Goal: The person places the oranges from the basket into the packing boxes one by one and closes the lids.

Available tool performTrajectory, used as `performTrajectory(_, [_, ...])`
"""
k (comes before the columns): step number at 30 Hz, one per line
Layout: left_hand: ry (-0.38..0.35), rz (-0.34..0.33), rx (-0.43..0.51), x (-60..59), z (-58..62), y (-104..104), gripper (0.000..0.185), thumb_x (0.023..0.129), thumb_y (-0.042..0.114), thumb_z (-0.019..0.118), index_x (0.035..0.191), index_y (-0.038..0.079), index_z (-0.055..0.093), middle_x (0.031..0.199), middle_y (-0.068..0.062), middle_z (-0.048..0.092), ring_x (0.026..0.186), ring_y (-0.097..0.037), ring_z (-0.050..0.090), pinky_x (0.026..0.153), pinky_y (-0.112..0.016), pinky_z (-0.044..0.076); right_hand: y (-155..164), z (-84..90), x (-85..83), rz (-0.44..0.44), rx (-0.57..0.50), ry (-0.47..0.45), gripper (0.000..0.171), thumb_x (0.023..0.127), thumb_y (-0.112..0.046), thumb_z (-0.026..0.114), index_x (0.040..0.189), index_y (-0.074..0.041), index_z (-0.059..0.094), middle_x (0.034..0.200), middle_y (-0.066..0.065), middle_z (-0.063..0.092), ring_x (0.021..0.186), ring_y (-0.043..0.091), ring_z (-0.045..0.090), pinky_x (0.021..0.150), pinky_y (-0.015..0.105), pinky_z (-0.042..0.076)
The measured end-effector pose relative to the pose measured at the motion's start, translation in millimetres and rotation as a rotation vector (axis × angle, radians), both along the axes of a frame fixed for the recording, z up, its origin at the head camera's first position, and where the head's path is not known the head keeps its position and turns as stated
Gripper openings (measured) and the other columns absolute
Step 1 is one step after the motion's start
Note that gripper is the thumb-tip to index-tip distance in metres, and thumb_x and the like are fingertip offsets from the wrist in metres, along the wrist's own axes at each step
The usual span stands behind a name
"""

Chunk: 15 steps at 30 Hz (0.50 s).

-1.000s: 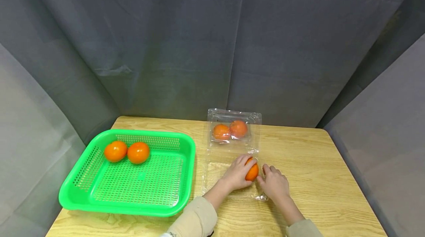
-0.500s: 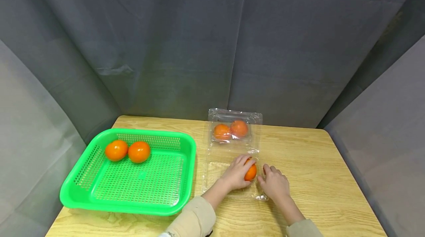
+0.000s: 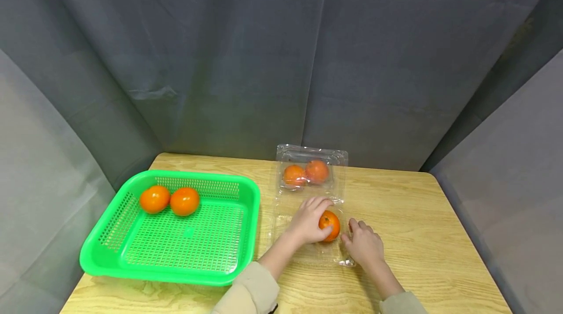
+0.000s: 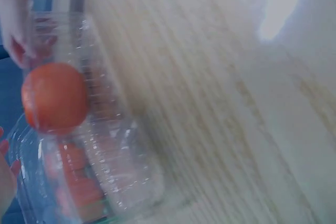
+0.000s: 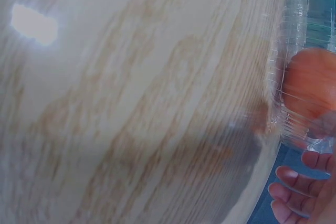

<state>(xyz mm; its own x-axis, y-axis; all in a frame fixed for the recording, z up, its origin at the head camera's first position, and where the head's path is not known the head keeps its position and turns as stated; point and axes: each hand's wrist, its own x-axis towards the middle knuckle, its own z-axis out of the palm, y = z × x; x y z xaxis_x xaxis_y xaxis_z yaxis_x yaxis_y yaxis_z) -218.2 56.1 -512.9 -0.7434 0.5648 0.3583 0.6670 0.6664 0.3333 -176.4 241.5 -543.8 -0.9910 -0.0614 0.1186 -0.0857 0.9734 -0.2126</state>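
An orange sits in the near half of an opened clear plastic clamshell box. My left hand is beside it, fingers spread along its left and far sides and the thumb lying over its near side in the head view. In the left wrist view a gap shows between the fingers and the orange. My right hand rests at the box's right edge, fingers loosely bent. The right wrist view shows its fingers holding nothing, near the clear wall with the orange behind.
Two more oranges show through clear plastic at the box's far half. On the left, a green plastic basket holds two oranges at its back left. Wooden tabletop extends to the right. Grey curtains surround the table.
My left hand has loosened from the orange and shifted slightly left and away from me. The orange has turned, and more of it shows. My right hand has stayed put.
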Motion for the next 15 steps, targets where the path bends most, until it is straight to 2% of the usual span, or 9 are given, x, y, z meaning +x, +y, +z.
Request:
performTrajectory(4, [0.097,0.072,0.059,1.2,13.4,-8,0.047,0.074,0.031,0.06,0.118,0.014,0.054,0.121,0.0,0.053,0.117,-0.019,0.045,0.102,-0.037,0.033,0,-0.5,-0.3,-0.003,-0.001,0.003,0.023,0.08,-0.029,0.06,0.087,-0.009,0.051,0.074,0.005,0.05,0.062,0.023,0.049,0.05,0.038,0.041])
performTrajectory(7, [0.113,0.134,0.084,4.0,24.3,-14,0.046,0.075,0.031,0.06,0.118,0.014,0.054,0.121,0.001,0.053,0.116,-0.019,0.046,0.102,-0.036,0.032,-1,-0.8,-0.3,-0.002,-0.001,0.019,0.022,0.079,-0.028,0.061,0.086,-0.009,0.051,0.074,0.005,0.05,0.062,0.023,0.049,0.05,0.038,0.041])
performTrajectory(11, [0.086,0.213,0.086,10.1,38.5,-24,0.045,0.076,0.03,0.061,0.117,0.014,0.055,0.119,0.0,0.054,0.113,-0.017,0.047,0.1,-0.036,0.034,-1,-0.6,0.3,-0.002,-0.001,0.022,0.022,0.079,-0.028,0.061,0.085,-0.009,0.051,0.073,0.005,0.05,0.061,0.023,0.048,0.049,0.038,0.04])
performTrajectory(15, [0.028,0.276,0.075,17.7,51.3,-37,0.044,0.077,0.029,0.062,0.117,0.013,0.055,0.118,-0.001,0.054,0.113,-0.02,0.046,0.1,-0.039,0.034,-1,-0.7,0.7,-0.001,-0.003,0.016,0.022,0.079,-0.028,0.061,0.086,-0.009,0.051,0.074,0.005,0.05,0.061,0.022,0.048,0.049,0.037,0.04])
